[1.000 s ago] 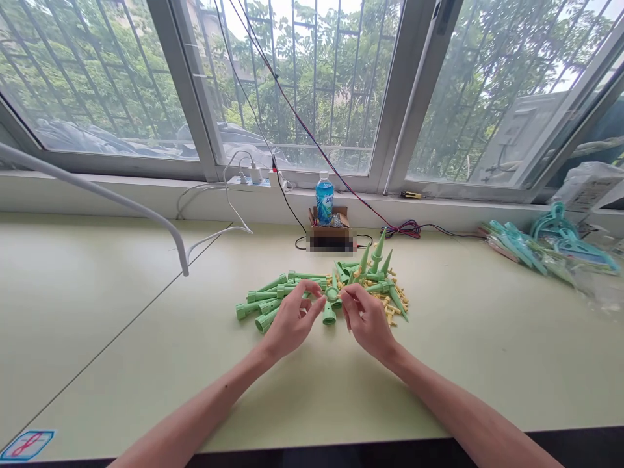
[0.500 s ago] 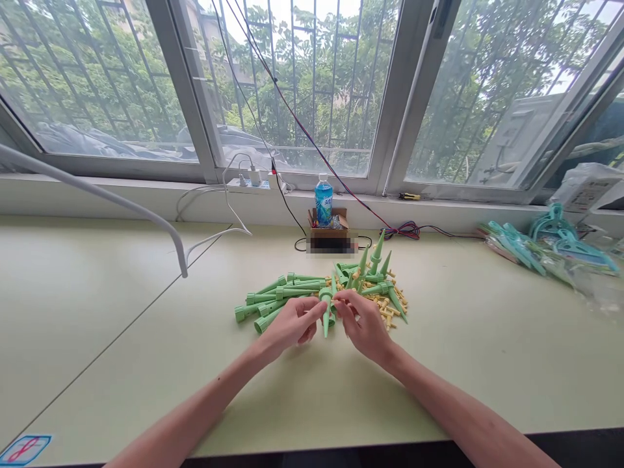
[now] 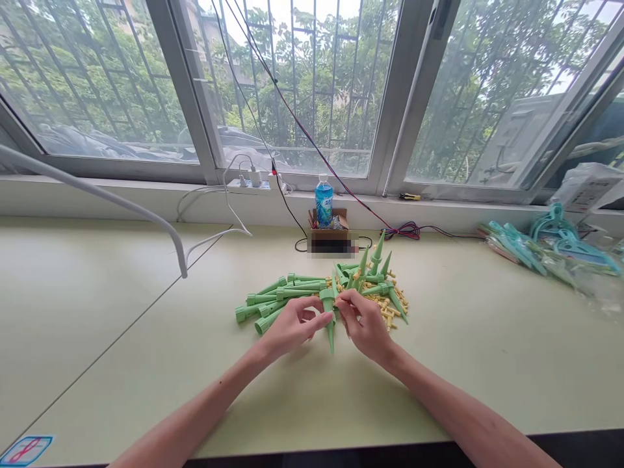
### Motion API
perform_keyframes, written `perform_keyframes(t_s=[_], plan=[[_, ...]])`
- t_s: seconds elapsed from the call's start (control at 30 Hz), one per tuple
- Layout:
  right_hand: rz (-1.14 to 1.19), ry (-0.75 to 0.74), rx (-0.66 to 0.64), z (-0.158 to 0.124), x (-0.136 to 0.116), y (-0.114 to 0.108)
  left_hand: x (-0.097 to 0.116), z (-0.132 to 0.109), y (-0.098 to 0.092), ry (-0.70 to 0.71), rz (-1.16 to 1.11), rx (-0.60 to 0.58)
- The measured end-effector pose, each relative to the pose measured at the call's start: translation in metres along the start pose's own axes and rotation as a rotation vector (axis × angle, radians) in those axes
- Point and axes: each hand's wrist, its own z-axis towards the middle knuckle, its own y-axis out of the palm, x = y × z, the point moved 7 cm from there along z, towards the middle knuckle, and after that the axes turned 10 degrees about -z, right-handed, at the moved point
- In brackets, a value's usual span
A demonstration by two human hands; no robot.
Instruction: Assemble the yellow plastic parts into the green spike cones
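Note:
In my left hand is a green plastic watering spike, its ribbed cap up and its tip pointing down toward me. My right hand is pinched close beside the spike's cap; a small yellowish bit shows at its fingertips, too small to name surely. Left of the spike lie several green spikes in a loose row. Behind my right hand is a heap of small yellow valve pieces, with more green spikes lying and standing among them.
A blue bottle stands by a small cardboard box at the back. Coiled cable lies right of it. Teal plastic items in bags sit at the far right. A white curved tube reaches in from the left.
The spike in my left hand has shifted slightly toward me, its tip now lower. My left thumb has slid down along it; my right hand stays almost in place.

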Motion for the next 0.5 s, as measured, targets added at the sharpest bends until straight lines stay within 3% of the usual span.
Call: perform_keyframes(t_s=[0.27,0.5], plan=[[0.026,0.077,-0.027,0.0000,0.0053,0.0021,0.0069,0.0008,-0.0005,0.173,-0.010,0.026],[0.101,0.136,-0.069,0.0001,0.0085,0.0058,0.0040,0.0018,-0.0029,0.227,-0.024,0.048]])
